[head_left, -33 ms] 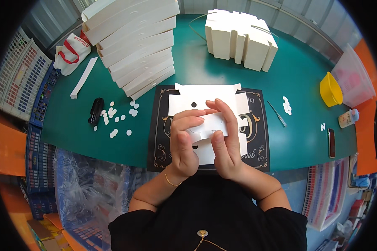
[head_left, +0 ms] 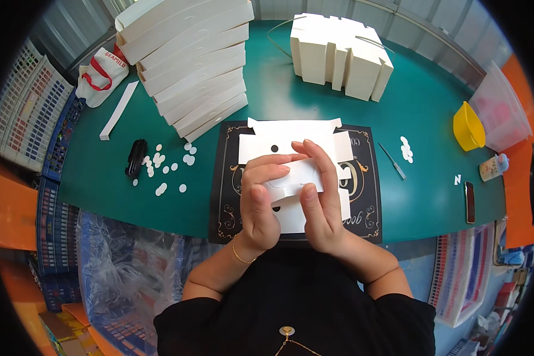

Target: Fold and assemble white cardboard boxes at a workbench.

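Between both hands I hold a small folded white card piece, with creases and bent flaps. My left hand curls round its left end, and my right hand has fingers and thumb against its right end. Below them lies a flat white die-cut box blank with side flaps; a round hole shows near its top, and another dark spot is partly hidden by my hands. The blank rests on a black printed board with gold scroll patterns. My hands cover the middle of the blank.
Folded white boxes stand stacked at the back left; a strapped block of white card sits at the back right. Round white discs, a black stapler-like tool, a thin screwdriver-like tool, a yellow container and a phone lie about.
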The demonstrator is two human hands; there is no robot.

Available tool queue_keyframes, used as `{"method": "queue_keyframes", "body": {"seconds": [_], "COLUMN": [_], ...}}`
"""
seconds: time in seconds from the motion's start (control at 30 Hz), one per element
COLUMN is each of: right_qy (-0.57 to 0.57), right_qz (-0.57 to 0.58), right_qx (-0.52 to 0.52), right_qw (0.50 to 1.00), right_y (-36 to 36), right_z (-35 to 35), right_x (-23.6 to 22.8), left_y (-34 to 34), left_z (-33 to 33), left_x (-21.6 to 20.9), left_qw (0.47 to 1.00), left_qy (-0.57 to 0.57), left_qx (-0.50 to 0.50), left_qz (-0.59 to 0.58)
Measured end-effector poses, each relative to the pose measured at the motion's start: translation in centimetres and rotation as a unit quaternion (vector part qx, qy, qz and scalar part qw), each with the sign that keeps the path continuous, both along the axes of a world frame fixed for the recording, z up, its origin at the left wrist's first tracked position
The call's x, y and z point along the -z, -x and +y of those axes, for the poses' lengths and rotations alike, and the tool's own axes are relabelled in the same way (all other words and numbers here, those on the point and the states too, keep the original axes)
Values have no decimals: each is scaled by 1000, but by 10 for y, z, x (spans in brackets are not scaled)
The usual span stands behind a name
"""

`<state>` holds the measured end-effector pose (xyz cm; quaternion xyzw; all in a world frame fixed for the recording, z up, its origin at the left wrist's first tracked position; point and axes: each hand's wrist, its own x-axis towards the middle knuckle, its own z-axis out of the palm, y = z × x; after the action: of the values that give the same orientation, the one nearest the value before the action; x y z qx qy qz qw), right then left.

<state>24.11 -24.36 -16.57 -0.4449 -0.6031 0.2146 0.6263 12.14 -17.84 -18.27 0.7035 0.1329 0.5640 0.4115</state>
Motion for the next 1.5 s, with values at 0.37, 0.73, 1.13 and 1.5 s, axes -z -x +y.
{"method": "queue_keyframes", "body": {"seconds": [0.37, 0.73, 1.13, 1.5], "right_qy": [55, 108, 262, 239], "right_qz": [25, 405, 312, 10], "right_qx": [-49, 44, 123, 82], "right_qw": [997, 907, 905, 968], "right_y": [-21, -33, -83, -85], "right_z": [9, 48, -16, -7], "right_x": [-1, -12, 83, 87], "left_y": [0, 11, 37, 29], "left_z": [19, 49, 44, 35], "left_x": [-3, -9, 53, 79], "left_qw": [998, 988, 960, 940], "left_qy": [-48, 133, 72, 8], "left_qx": [6, 55, 3, -3], "left_qz": [44, 58, 270, 341]}}
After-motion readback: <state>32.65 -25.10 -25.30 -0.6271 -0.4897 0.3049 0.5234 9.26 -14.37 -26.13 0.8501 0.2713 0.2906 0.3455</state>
